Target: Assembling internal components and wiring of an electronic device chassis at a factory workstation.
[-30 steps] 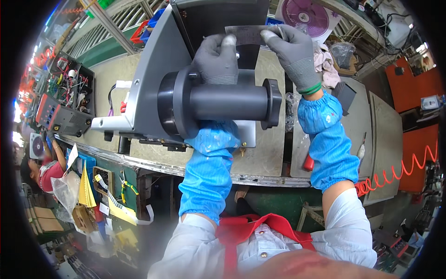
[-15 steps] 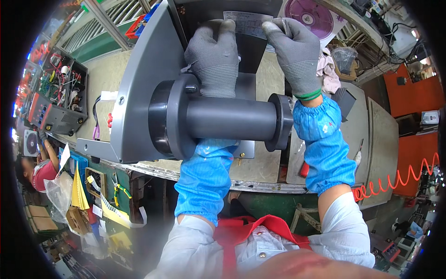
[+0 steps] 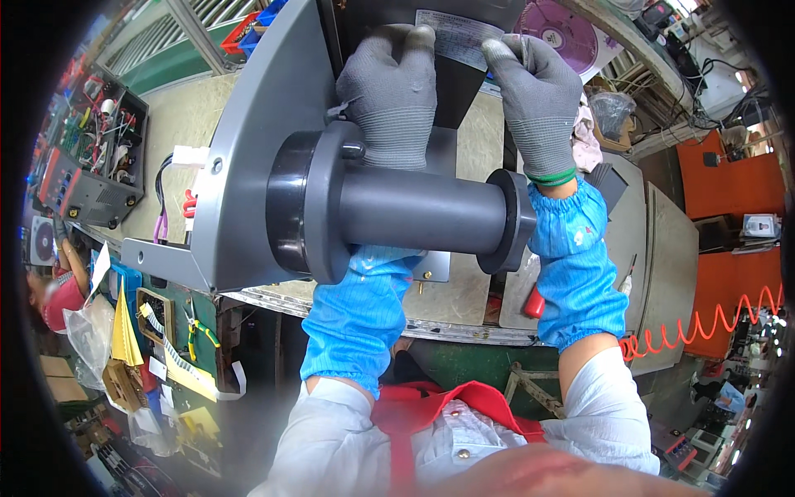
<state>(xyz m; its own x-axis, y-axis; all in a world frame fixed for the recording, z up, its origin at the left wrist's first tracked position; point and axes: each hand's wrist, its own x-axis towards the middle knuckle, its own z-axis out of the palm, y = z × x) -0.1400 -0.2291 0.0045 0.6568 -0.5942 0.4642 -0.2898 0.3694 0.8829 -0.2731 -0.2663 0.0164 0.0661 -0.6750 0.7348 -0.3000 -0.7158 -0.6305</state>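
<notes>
A silver-white printed label [image 3: 458,37] lies across the dark grey inner panel of a machine housing [image 3: 257,116], its ends between my two gloved hands. At its left end, my left hand [image 3: 387,95] has thumb and finger closed; my right hand [image 3: 540,95] pinches near its right end, which reaches past the panel's edge. Both hands wear grey knit gloves. My left forearm, in a blue sleeve, passes under a thick grey spool shaft [image 3: 422,209] sticking out from the housing. The shaft hides part of that forearm.
An opened machine with exposed wiring [image 3: 103,157] stands on the bench at left, a person beside it. Cables with a white connector [image 3: 190,156] hang from the housing. A purple fan [image 3: 559,33] is behind my right hand. A red-handled tool [image 3: 534,303] lies below my right forearm.
The view has shifted slightly, moving the housing and hands a little within it. Both hands remain at the ends of the label, which now appears slightly more tilted.
</notes>
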